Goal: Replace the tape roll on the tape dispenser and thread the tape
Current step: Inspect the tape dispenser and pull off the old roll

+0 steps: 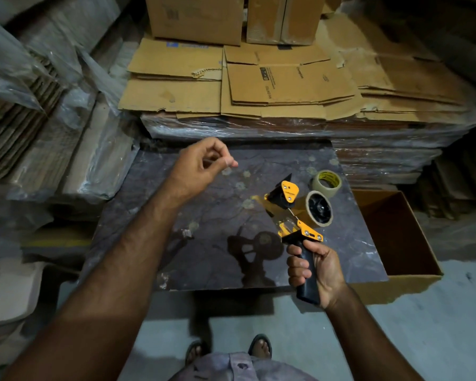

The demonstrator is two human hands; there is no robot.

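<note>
The yellow and black handheld tape dispenser [291, 213] is held in the air over the right part of the dark marbled stone worktop [217, 221]. The right hand [315, 270] holds it by the black plastic handle, and the fingers [297, 264] are wrapped tight around this handle. The metal frame with its yellow plates rises above these fingers and leans away from the person and a little to the left, so the long axis goes from the handle near the body up to the black front part. A pale brown tape roll on a black hub [318, 209] sits on the dispenser, above the right fingers and a little to their right, with its round face turned to the camera. A glossy strip of tape runs from the roll through the frame.

The left hand [201, 166] hangs over the far part of the worktop, well apart from the dispenser, to its left. Its fingers [226, 160] are pinched together at the tips; I cannot tell if something thin is between them.

A second roll of beige tape [327, 183] lies flat on the worktop just behind the dispenser. An open brown cardboard box [401, 243] stands to the right of the right hand. Flattened cardboard sheets [272, 83] are stacked behind the worktop.
</note>
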